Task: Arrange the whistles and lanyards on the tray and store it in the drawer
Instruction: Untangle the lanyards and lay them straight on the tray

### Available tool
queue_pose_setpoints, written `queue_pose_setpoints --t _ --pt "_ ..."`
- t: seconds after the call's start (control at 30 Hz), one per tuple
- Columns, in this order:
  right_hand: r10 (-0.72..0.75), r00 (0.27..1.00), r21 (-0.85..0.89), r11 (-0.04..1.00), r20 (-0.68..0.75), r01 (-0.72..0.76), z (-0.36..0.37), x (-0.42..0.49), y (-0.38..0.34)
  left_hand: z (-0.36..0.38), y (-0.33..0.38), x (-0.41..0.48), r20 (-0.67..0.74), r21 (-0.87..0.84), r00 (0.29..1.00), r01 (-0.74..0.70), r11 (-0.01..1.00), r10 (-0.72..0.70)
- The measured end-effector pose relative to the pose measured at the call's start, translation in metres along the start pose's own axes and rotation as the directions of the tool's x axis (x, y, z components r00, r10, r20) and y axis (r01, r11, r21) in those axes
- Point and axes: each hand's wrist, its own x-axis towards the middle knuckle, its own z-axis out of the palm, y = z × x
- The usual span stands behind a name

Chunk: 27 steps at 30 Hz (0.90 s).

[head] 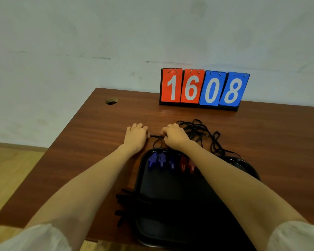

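The black tray [158,185] lies closest, its near rim past the surface [98,133] edge. Blue and red whistles [161,159] stand in a row along its far rim, and folded lanyards [123,201] lie bunched against its left rim. Just beyond the far rim, one black lanyard [156,136] is pulled taut between the hands, its length running left to right, parallel to that rim. The left hand [136,134] and right hand [174,135] are both curled, each pinching an end of that stretch. The loose tangle of lanyards [198,131] sits beyond the tray's far right corner, touching the right hand. To lay the strand down, I judge both hands must draw back toward the tray.
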Motion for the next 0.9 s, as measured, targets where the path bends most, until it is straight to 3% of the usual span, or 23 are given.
queue_pose_setpoints --t 0.1,0.23,0.37,0.43,0.5,0.6,0.77,0.9 --pt "-0.028 0.989 -0.004 1.0 -0.144 0.028 -0.012 -0.007 -0.007 -0.01 0.006 -0.007 -0.108 -0.065 0.994 -0.04 0.997 0.033" --pt "-0.107 0.971 -0.073 0.993 -0.212 0.093 -0.031 -0.021 -0.019 -0.034 0.023 -0.017 -0.254 -0.129 0.966 -0.091 0.987 0.056" --pt "-0.047 0.957 0.064 0.996 -0.286 0.068 -0.056 -0.042 -0.029 -0.064 0.04 -0.034 -0.324 -0.206 0.943 -0.141 0.968 0.069" --pt "-0.039 0.937 0.079 0.994 -0.347 0.071 -0.071 -0.055 -0.03 -0.076 0.048 -0.042 -0.282 -0.291 0.959 -0.093 0.952 0.008" --pt "-0.023 0.91 0.097 0.993 -0.413 0.07 -0.089 -0.068 -0.028 -0.087 0.058 -0.047 -0.15 -0.369 0.986 0.008 0.929 -0.068" --pt "0.011 0.88 0.137 0.989 -0.475 0.062 -0.119 -0.087 -0.024 -0.105 0.079 -0.052 -0.072 -0.403 0.997 -0.022 0.915 -0.008" --pt "0.004 0.833 0.283 0.941 -0.553 0.184 -0.175 -0.125 -0.023 -0.156 0.135 -0.054 -0.225 -0.637 0.971 -0.211 0.741 0.082" --pt "-0.016 0.755 0.254 0.937 -0.655 0.24 -0.215 -0.153 -0.024 -0.195 0.165 -0.054 -0.233 -0.822 0.972 -0.21 0.529 0.024"
